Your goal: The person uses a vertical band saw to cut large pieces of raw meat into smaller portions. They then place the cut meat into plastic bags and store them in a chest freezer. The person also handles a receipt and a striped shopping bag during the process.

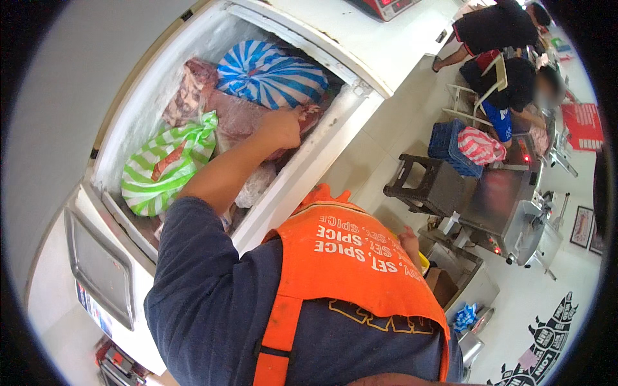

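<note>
My left hand [284,128] reaches down into an open white chest freezer [309,166]. Its fingers curl at a dark red piece of meat [236,113] in clear wrap, just below a blue-and-white striped plastic bag [270,72]. The fingertips are hidden, so a hold on the meat cannot be confirmed. Beside my forearm lies a knotted green-and-white striped bag [169,166]. Another marbled meat piece [186,94] leans by the frosted wall, and a clear plastic bundle [256,186] sits under my arm. My right hand [409,241] shows only partly past my orange apron [357,255].
A red scale [386,7] stands on the freezer's white top [338,24]. To the right are a dark plastic stool [425,183], a blue crate [446,144] with a pink-striped bag [480,144], and a steel machine [502,202]. One person sits [516,84]; another stands [497,29].
</note>
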{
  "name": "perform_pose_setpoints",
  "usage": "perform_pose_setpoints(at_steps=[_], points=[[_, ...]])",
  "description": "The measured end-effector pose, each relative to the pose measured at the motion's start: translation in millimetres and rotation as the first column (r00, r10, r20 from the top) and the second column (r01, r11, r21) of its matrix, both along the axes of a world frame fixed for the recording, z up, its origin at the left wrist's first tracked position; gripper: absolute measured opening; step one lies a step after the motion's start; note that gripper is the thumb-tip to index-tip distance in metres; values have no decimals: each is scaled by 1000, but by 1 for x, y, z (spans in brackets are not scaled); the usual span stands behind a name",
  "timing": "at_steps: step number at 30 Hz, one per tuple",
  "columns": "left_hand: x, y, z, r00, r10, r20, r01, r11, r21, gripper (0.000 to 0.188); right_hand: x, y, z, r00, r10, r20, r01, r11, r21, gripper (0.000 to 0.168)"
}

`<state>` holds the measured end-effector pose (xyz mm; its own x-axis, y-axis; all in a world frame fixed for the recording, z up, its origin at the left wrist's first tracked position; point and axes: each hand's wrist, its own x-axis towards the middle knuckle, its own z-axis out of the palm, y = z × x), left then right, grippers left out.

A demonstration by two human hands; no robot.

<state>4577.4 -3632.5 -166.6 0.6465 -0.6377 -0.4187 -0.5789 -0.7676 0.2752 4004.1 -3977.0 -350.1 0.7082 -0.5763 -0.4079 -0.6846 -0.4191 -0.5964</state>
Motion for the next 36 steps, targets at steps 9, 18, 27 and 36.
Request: perform_pose_setpoints(at_steps=[9,18,27,36], points=[[29,-45,-27,967,-215,-140,252,894,371,85,-12,44,-19,934,-78,-348,33,991,-133,50],[42,3,38,984,-139,-111,159,967,197,105,-118,62,-93,866,-465,-184,491,860,138,49],[5,129,249,664,217,-715,-672,593,-444,102,-64,3,-102,986,-151,-64,146,986,-84,52],[-115,7,122,364,-272,-891,-867,251,-431,78,238,60,257,713,-132,688,-534,533,656,118]])
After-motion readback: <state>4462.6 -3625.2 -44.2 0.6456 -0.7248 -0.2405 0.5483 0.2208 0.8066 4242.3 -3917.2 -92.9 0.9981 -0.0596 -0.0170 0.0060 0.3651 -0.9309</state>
